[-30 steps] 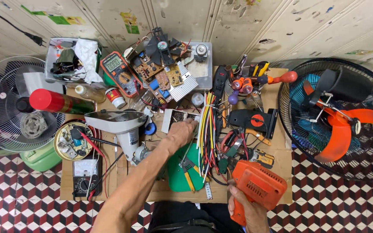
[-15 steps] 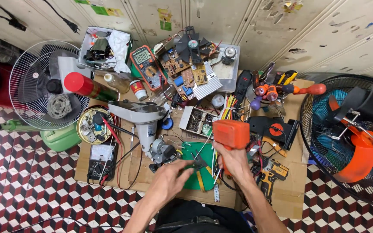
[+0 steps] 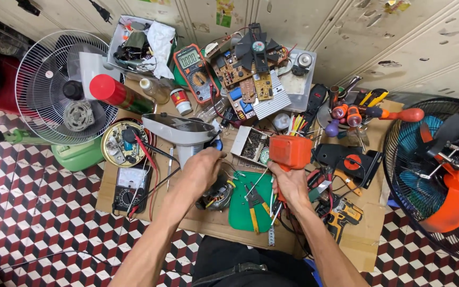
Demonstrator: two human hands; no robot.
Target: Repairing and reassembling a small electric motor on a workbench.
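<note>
While clamped in right hand [image 3: 289, 183] at 3 o'clock of green mat [image 3: 243, 210], orange soldering gun [image 3: 291, 151] w/ tip angled toward 8 o'clock; left hand [image 3: 203, 167] closed over small motor [image 3: 216, 194] at mat's 9 o'clock.

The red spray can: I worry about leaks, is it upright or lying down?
Lying down: the red spray can rests on its side beside the fan guard.
</note>
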